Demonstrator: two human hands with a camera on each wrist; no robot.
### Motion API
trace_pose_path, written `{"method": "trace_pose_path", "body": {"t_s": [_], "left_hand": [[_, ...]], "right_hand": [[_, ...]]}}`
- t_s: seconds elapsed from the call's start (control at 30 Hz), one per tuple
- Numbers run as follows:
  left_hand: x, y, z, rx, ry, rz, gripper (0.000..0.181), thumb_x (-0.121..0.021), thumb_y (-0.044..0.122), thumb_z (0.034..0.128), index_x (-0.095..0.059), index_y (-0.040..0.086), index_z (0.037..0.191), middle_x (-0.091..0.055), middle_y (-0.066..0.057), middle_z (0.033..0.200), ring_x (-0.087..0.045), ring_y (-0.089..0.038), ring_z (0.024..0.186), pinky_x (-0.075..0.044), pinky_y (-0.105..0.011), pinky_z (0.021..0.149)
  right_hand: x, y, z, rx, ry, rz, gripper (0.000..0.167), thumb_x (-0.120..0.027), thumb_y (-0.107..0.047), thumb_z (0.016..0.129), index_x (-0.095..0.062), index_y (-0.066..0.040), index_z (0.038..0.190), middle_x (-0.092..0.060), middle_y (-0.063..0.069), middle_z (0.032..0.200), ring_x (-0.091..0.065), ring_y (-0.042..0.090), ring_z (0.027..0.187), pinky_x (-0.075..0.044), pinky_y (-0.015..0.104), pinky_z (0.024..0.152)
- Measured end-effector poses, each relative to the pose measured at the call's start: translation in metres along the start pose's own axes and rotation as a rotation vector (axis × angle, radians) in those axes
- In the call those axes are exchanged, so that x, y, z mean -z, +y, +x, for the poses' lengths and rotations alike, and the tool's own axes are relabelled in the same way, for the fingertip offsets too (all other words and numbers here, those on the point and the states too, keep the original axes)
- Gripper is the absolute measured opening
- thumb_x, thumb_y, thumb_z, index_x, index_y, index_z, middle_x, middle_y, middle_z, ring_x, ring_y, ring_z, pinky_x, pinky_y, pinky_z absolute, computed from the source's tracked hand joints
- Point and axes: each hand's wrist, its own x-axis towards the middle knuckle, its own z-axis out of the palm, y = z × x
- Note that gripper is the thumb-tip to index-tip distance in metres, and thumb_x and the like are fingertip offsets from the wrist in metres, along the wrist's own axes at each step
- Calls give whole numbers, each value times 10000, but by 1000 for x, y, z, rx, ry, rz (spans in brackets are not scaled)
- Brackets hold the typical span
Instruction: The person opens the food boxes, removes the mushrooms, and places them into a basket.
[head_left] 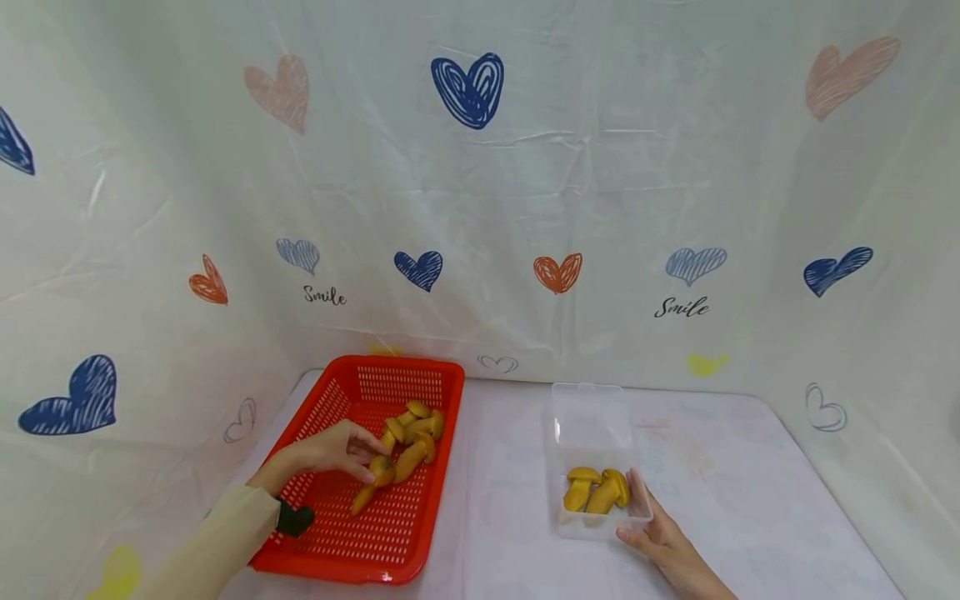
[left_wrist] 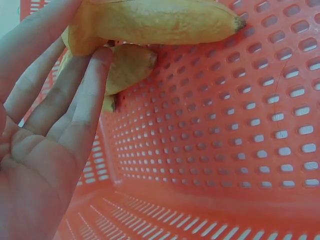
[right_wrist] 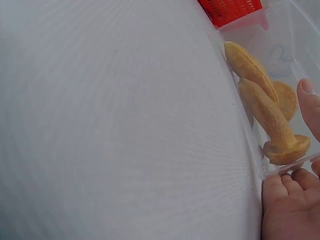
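At seven o'clock in my view, my left hand (head_left: 341, 450) reaches into the red basket (head_left: 330, 568), its fingers loose and nearly straight at the cap of the nearest mushroom (head_left: 382, 473), seemingly touching it without wrapping round it. That mushroom lies aslant, stem toward seven o'clock; four other mushrooms (head_left: 411, 461) bunch beside it, toward one o'clock. I judge this the picking step, the grip not yet made: the next move calls for thumb and fingertips to close on the cap, then a lift clear of the bunch and a carry toward three o'clock, across the white table (head_left: 510, 467). There, at five o'clock in my view, two mushrooms (head_left: 577, 493) sit side by side in the near part of a clear box (head_left: 603, 526). My right hand (head_left: 660, 537) grasps the box at its four o'clock corner; its part, I judge, is to hold steady.
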Motion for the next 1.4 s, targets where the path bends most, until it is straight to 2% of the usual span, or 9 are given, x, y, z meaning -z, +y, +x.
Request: {"method": "trace_pose_path", "body": {"t_s": [0.13, 0.27, 0.33, 0.43, 0.57, 0.77, 1.0, 1.17, 1.4], "left_hand": [[1, 0, 0, -8, 13, 9, 420, -790, 62, 849, -652, -111, 1206, -677, -224, 1188, -649, -374, 1102, -555, -356, 896], [4, 2, -1, -17, 28, 5, 424, -772, 49, 863, -635, -116, 1228, -653, -258, 1213, -620, -402, 1140, -532, -376, 939], [6, 5, -1, -14, 38, -10, 435, -762, 34, 869, -616, -124, 1247, -639, -274, 1228, -600, -424, 1164, -523, -389, 953], [7, 12, 0, -17, 52, -5, 455, -753, 23, 874, -590, -136, 1269, -627, -287, 1241, -578, -449, 1186, -512, -422, 965], [10, 16, 5, -39, 63, -15, 466, -745, 25, 883, -570, -153, 1276, -611, -310, 1252, -556, -484, 1197, -501, -439, 975], [10, 31, 18, -62, 82, -49, 479, -743, 74, 898, -571, -121, 1299, -593, -313, 1281, -545, -486, 1211, -516, -378, 968], [-1, 63, 38, -81, 104, -55, 485, -739, 138, 913, -587, -46, 1335, -623, -197, 1308, -571, -406, 1224, -526, -370, 954], [-14, 84, 57, -97, 96, -87, 487, -739, 142, 915, -586, -35, 1342, -616, -211, 1313, -586, -386, 1212, -534, -360, 940], [-40, 111, 83, -123, 153, -106, 399, -724, 104, 920, -635, 13, 1298, -663, -154, 1254, -645, -298, 1140, -547, -365, 919]], "right_hand": [[0, 0, 0, 0, 3, -9, 871, -573, -95, 1010, 76, -92, 1591, 75, 110, 1655, 120, 318, 1467, -15, 519, 1096], [0, 0, 0, 2, 2, -15, 872, -575, -94, 1009, 73, -98, 1593, 72, 112, 1654, 119, 317, 1468, -11, 529, 1096], [0, 1, 0, 6, 0, -18, 871, -574, -101, 1011, 74, -101, 1593, 77, 117, 1653, 119, 324, 1467, -29, 485, 1097], [0, 1, 0, 21, -3, -15, 871, -574, -106, 1012, 77, -92, 1592, 88, 130, 1650, 126, 343, 1460, -145, 290, 1112], [0, 1, 0, 38, -6, -6, 871, -571, -102, 1013, 82, -90, 1590, 100, 138, 1647, 135, 348, 1455, -201, 54, 973], [-1, 2, -1, 40, -1, 35, 876, -573, -87, 1009, 82, -101, 1591, 105, 137, 1646, 116, 210, 1452, -247, 45, 981], [-1, 3, 0, 41, -7, 44, 877, -573, -87, 1011, 86, -97, 1590, 116, 132, 1647, 143, 311, 1449, -266, 52, 982], [0, 4, -1, 60, -16, 40, 874, -572, -83, 1010, 80, -96, 1592, 114, 132, 1647, 151, 293, 1447, -232, 61, 990], [0, 2, -2, 43, -11, 16, 872, -579, -96, 1010, 62, -124, 1601, 88, 110, 1654, 138, 284, 1463, -129, 255, 1085]]}}
